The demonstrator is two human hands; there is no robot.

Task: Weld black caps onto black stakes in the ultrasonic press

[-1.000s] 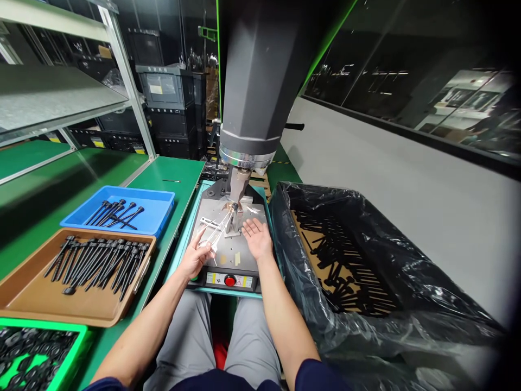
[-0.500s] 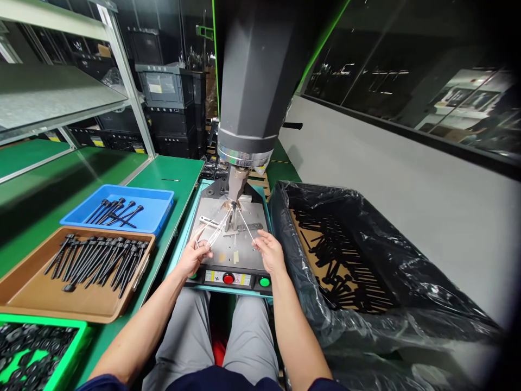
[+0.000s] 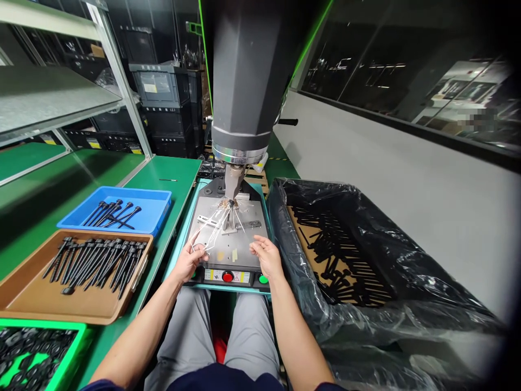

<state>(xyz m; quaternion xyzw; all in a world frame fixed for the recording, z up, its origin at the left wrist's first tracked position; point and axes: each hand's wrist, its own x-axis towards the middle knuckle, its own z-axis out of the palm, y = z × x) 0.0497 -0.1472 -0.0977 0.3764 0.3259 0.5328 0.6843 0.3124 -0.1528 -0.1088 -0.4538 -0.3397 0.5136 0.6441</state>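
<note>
Several thin white strings point(image 3: 215, 231) fan out from a small dark piece point(image 3: 231, 204) directly beneath the metal tip point(image 3: 233, 182) of a large grey press head. Their lower left ends run to my left hand point(image 3: 190, 259), which pinches them between thumb and fingers above the metal plate point(image 3: 252, 258). On the other side, my right hand point(image 3: 266, 255) hovers over the plate's right edge with loosely bent fingers. A gap shows between its fingertips and the nearest string, and I see nothing in it.
Left of the press, a blue tray point(image 3: 158, 220) and a brown tray point(image 3: 24, 293) hold black stemmed parts. A green bin point(image 3: 77, 347) holds black rings. To the right stands a plastic-lined box point(image 3: 407, 266) with black parts. Red point(image 3: 228, 276) and green point(image 3: 263, 279) buttons front the press.
The string that ran to my right fingertips now ends apart from them. My left hand still holds its strings. The whole view has shifted slightly.
</note>
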